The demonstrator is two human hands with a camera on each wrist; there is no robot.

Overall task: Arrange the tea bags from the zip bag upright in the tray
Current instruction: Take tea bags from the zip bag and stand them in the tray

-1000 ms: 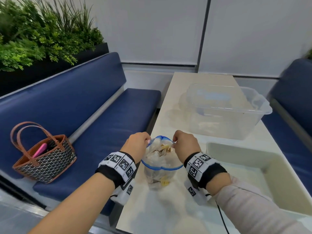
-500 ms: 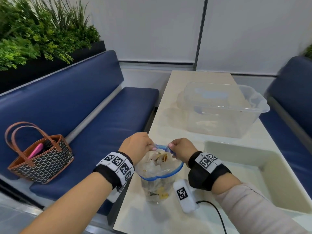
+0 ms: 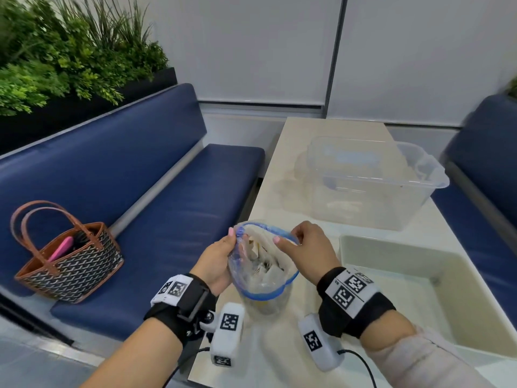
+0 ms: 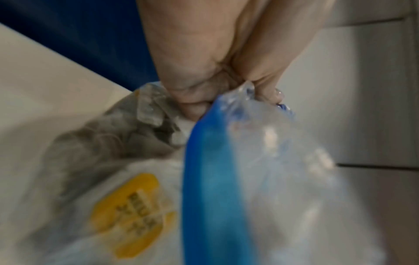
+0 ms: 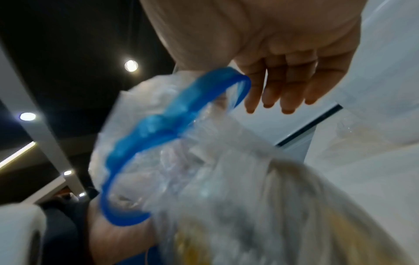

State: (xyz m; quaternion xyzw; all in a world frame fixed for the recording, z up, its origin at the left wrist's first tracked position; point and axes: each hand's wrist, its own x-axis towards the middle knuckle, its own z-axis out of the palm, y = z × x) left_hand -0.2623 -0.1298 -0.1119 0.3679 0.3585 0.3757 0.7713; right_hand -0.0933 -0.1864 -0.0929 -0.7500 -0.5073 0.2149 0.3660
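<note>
A clear zip bag (image 3: 263, 278) with a blue zip rim stands open on the table edge, with several paper tea bags (image 3: 263, 264) inside. My left hand (image 3: 223, 253) grips its left side, thumb outside and fingers in the mouth. The left wrist view shows the fingers (image 4: 215, 80) curled on bunched plastic (image 4: 260, 161), above a tea bag with a yellow label (image 4: 131, 215). My right hand (image 3: 307, 247) sits at the right rim, thumb stretched over the mouth. Its fingers (image 5: 283, 80) hang straight beside the blue rim (image 5: 181, 111). The cream tray (image 3: 391, 242) lies to the right.
A clear plastic tub (image 3: 436, 180) stands further back on the cream table (image 3: 321, 130). Blue benches (image 3: 167, 191) flank the table; a patterned handbag (image 3: 70, 261) sits on the left one. Plants (image 3: 56, 60) line the wall behind it.
Both hands were pinching the bag's rim and pulling it apart. Now the mouth is wider, my left hand has slid into the side, and my right hand's fingers have loosened.
</note>
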